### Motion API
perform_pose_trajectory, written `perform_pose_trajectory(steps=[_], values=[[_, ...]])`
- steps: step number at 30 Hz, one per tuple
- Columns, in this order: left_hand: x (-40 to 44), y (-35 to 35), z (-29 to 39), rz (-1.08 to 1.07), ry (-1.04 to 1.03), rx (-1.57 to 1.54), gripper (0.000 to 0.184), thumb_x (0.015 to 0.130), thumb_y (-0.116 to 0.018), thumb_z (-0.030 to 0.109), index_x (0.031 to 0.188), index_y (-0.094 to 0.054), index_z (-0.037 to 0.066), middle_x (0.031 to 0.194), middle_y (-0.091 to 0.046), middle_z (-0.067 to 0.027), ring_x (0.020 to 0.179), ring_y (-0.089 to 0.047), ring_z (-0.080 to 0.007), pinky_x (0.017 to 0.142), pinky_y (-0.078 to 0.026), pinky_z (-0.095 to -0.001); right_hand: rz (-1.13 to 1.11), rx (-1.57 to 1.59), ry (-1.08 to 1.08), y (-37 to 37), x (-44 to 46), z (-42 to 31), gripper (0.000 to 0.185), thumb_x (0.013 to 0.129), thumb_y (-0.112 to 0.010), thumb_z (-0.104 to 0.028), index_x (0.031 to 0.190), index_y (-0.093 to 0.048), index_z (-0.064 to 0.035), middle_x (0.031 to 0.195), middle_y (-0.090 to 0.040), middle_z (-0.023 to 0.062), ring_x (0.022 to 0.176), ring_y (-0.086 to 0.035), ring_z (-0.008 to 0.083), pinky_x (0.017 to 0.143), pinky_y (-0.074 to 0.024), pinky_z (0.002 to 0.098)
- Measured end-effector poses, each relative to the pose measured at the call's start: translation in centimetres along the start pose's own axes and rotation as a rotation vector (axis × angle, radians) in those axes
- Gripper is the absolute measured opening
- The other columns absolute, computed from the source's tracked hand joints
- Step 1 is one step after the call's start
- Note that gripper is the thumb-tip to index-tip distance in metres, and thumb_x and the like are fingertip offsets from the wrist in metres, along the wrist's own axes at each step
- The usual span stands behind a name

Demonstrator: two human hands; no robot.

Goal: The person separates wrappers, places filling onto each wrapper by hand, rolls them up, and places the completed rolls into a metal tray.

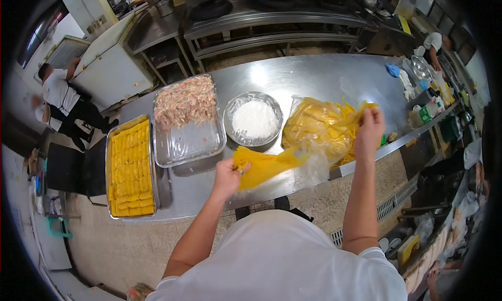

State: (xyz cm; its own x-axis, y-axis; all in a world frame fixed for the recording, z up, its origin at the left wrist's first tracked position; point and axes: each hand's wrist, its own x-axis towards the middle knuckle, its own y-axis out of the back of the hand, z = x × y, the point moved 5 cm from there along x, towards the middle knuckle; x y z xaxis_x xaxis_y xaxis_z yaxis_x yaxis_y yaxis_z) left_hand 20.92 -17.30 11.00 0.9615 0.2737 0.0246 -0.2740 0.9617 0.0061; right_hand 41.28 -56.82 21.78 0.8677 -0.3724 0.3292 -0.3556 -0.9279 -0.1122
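My left hand (226,178) is closed on one end of a yellow sheet (264,167), thumb uppermost; my right hand (370,124) is closed on a yellow strip (357,116), pinched between thumb and fingers. Taking the steel bowl (230,131) as reference, the sheet lies just on its near side, reaching from below its left edge to beyond its right. Condition of the sheet: thin, limp and bright yellow, broad and fanned out beside my left hand, gathered narrower toward its right end, with fine creases running lengthwise and a soft, uneven lower edge. The strip is to the right of the bowl, the same yellow, narrow and crumpled; whether it is joined to the material below I cannot tell. Between bowl and right hand sits a clear plastic bag (319,162), its film wrinkled and glossy, packed with folded yellow material, with loose ragged pieces along its right side. The bowl contains white paste (254,119), smeared up the wall. Left of the bowl stands a tray (191,146) with chopped, pinkish filling (185,99) heaped at its far end; farther left, a second tray (153,180) carries yellow rolls (130,165) in close rows.
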Motion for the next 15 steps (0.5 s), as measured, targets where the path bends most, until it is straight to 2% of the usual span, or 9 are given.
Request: perform_pose_trajectory(steps=[3, 4, 7, 9, 11, 15], values=[[0.2, 1.2, 0.0, 0.039, 0.014, -0.056, 0.007, 0.1, -0.076, 0.002, 0.104, -0.078, -0.003, 0.093, -0.077, 0.0009, 0.081, -0.063, -0.0053, 0.072, -0.053, -0.0272, 0.106, 0.121, 0.01, 1.1, 2.7, -3.5, 0.011, 0.108, -0.062, -0.01, 0.103, -0.066, -0.0016, 0.091, -0.064, 0.0022, 0.081, -0.062, 0.0095, 0.075, -0.0585, 0.0311], [0.3, 1.4, 0.2, 0.03, 0.021, -0.029, 0.008, 0.1, -0.076, 0.002, 0.106, -0.078, -0.003, 0.093, -0.077, 0.0005, 0.082, -0.063, -0.0054, 0.073, -0.054, -0.0272, 0.039, 0.092, 0.029, 1.0, 3.2, -3.8, 0.01, 0.108, -0.062, -0.01, 0.103, -0.067, -0.0027, 0.091, -0.064, 0.0021, 0.08, -0.063, 0.0099, 0.078, -0.0612, 0.0333], [-0.2, 1.2, 1.4, -0.005, 0.052, -0.007, 0.011, 0.1, -0.075, 0.002, 0.11, -0.078, -0.003, 0.096, -0.078, -0.0007, 0.084, -0.066, -0.0059, 0.074, -0.055, -0.0274, -0.218, -0.089, 0.037, -2.4, 0.5, -4.3, 0.011, 0.106, -0.065, -0.01, 0.1, -0.07, -0.0021, 0.092, -0.066, 0.0022, 0.077, -0.063, 0.0103, 0.075, -0.0585, 0.0306], [-0.2, 0.2, 3.3, -0.037, 0.063, -0.057, 0.013, 0.101, -0.074, 0.002, 0.112, -0.078, -0.003, 0.097, -0.079, -0.0012, 0.086, -0.068, -0.0063, 0.076, -0.057, -0.0278, -0.462, -0.078, -0.052, -6.4, -4.5, -5.1, 0.005, 0.101, -0.069, -0.004, 0.101, -0.073, -0.0015, 0.092, -0.07, -0.0004, 0.083, -0.064, 0.0092, 0.075, -0.0527, 0.0275], [-0.4, -0.6, 5.1, -0.063, 0.09, -0.028, 0.014, 0.101, -0.074, 0.002, 0.113, -0.078, -0.004, 0.097, -0.079, -0.0016, 0.086, -0.069, -0.0068, 0.077, -0.058, -0.0282, -0.755, -0.133, -0.152, -9.9, -9.8, -5.7, 0.007, 0.098, -0.071, -0.002, 0.103, -0.075, -0.0002, 0.094, -0.073, 0.002, 0.084, -0.065, 0.0117, 0.077, -0.053, 0.0283], [-0.3, -1.6, 6.6, -0.1, 0.074, -0.013, 0.011, 0.101, -0.073, 0.001, 0.11, -0.078, -0.003, 0.097, -0.078, -0.0009, 0.085, -0.069, -0.0074, 0.075, -0.057, -0.0276, -0.956, -0.181, 0.029, -14.4, -16.1, -8.3, 0.013, 0.096, -0.072, -0.002, 0.107, -0.075, 0.0031, 0.097, -0.074, 0.014, 0.086, -0.069, 0.0248, 0.078, -0.0548, 0.0357]])
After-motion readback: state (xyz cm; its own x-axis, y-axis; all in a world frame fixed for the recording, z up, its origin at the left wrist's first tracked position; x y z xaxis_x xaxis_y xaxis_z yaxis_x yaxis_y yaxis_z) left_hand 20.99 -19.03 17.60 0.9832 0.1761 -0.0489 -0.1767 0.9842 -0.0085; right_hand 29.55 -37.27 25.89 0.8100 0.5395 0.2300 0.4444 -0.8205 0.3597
